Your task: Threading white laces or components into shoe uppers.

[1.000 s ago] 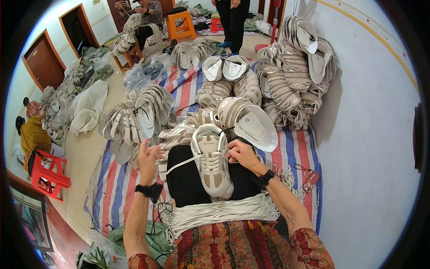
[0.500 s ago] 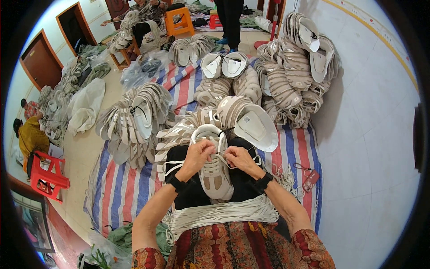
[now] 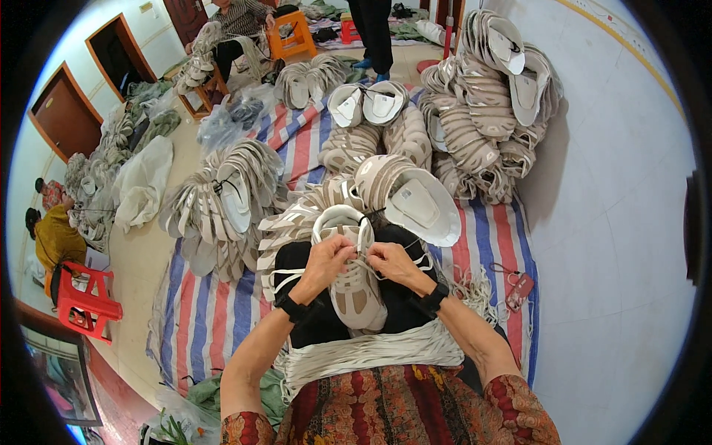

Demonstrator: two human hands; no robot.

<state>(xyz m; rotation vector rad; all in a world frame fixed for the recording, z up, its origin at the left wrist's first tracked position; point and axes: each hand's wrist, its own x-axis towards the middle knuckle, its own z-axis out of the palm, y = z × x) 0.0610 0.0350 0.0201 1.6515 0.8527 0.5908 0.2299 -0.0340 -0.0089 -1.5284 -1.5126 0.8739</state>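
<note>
A beige and white shoe upper (image 3: pixel 354 298) rests between my knees, its toe toward me and its padded collar away. My left hand (image 3: pixel 328 261) is closed in a pinch at the left side of the eyelets, over the tongue. Across from it, my right hand (image 3: pixel 400 264) pinches close to the right eyelet row. A pale shoelace (image 3: pixel 289 272) runs out from beside the left hand, and its other part trails by the right. The fingers hide the exact spot where each grips it. A thick bundle of white laces (image 3: pixel 371 357) lies across my lap.
Strung stacks of shoe uppers stand ahead (image 3: pixel 411 200), at the left (image 3: pixel 230 196) and along the right wall (image 3: pixel 482 111). Beneath is a striped sheet (image 3: pixel 189 319). A red stool (image 3: pixel 87 300) stands left; a small red case (image 3: pixel 521 291) lies right. Other people are farther back.
My right hand has shifted slightly left and up, closer to the left hand. The left hand stays at the eyelets. The whole view has tilted a little.
</note>
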